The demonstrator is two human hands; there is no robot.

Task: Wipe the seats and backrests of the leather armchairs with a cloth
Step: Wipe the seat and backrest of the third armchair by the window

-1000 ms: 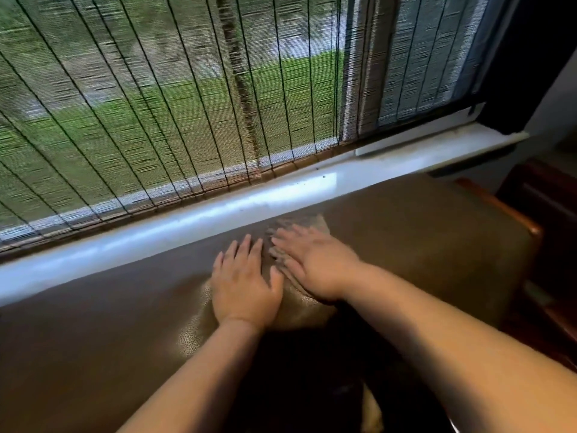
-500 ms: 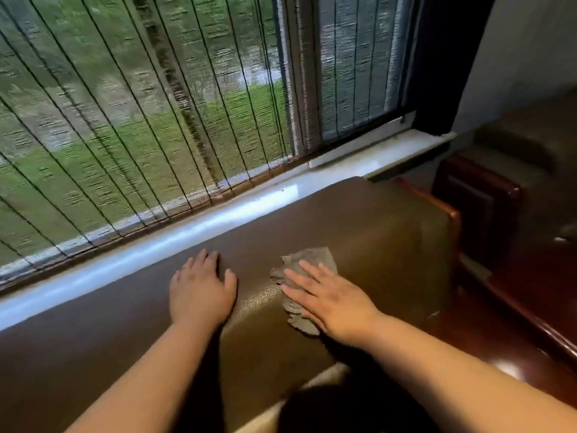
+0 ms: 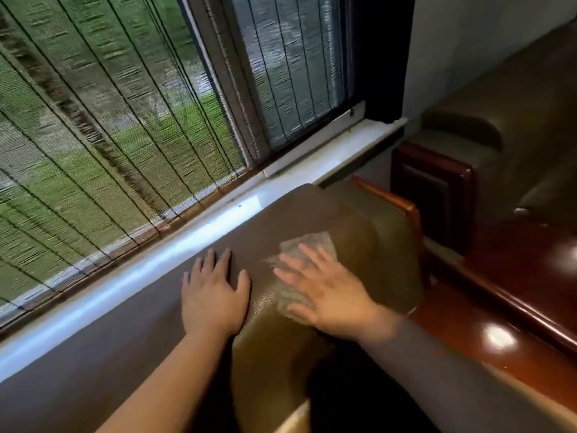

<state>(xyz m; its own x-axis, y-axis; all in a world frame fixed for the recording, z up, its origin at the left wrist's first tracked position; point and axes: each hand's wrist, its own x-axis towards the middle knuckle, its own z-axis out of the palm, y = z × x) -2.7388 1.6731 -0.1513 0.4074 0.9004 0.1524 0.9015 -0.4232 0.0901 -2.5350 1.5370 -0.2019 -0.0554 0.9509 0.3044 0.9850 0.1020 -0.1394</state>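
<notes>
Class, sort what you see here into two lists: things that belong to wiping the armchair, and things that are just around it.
Belongs to the job:
cloth, flat under the right hand
backrest top, being wiped
left hand, resting flat on the backrest

Just around:
blind
sill
second chair at right
wooden armrest

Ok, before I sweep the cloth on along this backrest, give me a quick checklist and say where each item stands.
1. Cloth lies under the right hand: ok.
2. Right hand's fingers are spread flat on it: ok.
3. Left hand is flat on the backrest, bracing: ok.
4. Stretch from the cloth to the backrest's right corner is bare: ok.
5. Cloth is clean enough: cannot tell, blurred.
6. Windowsill stays clear of the cloth: ok.
</notes>
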